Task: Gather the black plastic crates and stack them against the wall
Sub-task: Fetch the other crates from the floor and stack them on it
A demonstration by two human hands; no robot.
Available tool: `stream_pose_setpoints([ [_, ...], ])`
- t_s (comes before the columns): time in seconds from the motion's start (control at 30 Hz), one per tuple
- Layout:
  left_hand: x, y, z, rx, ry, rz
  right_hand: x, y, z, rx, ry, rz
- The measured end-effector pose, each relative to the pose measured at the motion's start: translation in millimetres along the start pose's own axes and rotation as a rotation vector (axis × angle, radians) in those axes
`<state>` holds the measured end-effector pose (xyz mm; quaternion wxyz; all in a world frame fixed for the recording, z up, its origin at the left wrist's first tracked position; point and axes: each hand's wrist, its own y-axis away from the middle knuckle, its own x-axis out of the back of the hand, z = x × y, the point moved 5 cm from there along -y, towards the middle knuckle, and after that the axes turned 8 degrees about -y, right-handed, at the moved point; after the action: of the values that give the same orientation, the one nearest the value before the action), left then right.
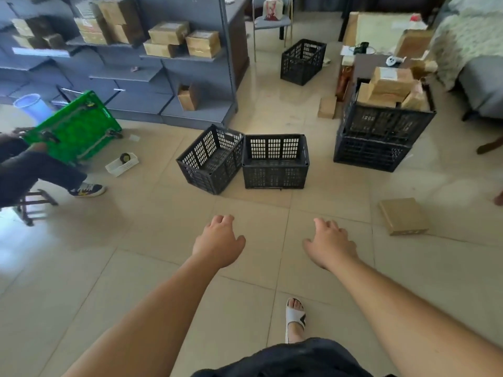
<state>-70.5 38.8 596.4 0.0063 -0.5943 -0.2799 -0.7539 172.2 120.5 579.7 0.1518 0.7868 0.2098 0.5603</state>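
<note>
Head view: both arms reach fwd over the tiled floor [141, 240], palms down. Left hand [219, 242] has fingers [226, 219] loosely spread and curled, holding nothing. Right hand [330, 242] is the same, fingers [328, 224] apart, nothing between them.

Straight ahead of the fingers, well apart from them, two black crates stand on the floor touching each other: the left crate [211, 159] is turned at an angle, the right crate [275, 161] sits square. Both look empty.

Further ahead and to the right of the right fingers, a stack of two crates [381, 140], the upper one full of cardboard boxes [392, 85]. Far beyond the fingers, one more single crate [302, 61] near a chair [272, 23].

Right of the right hand, a flat cardboard box [402, 216] lies on the floor. Far left of the left fingers, another person holds a green cart [76, 129]. Behind it, grey shelves [163, 72] w/ boxes.
</note>
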Motion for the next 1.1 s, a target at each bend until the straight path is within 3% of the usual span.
stream_pose_setpoints([
  [0.3, 61, -138, 59, 0.037, -0.064, -0.013, 107, -148, -8, 0.015, 0.049, 0.032],
  [0.83, 182, -427, 78, -0.075, -0.055, -0.014, 197, -395, -111, -0.114, -0.020, 0.077],
  [1.1, 216, -551, 98, -0.086, -0.078, -0.050, 238, -498, -118, -0.190, -0.065, 0.076],
])
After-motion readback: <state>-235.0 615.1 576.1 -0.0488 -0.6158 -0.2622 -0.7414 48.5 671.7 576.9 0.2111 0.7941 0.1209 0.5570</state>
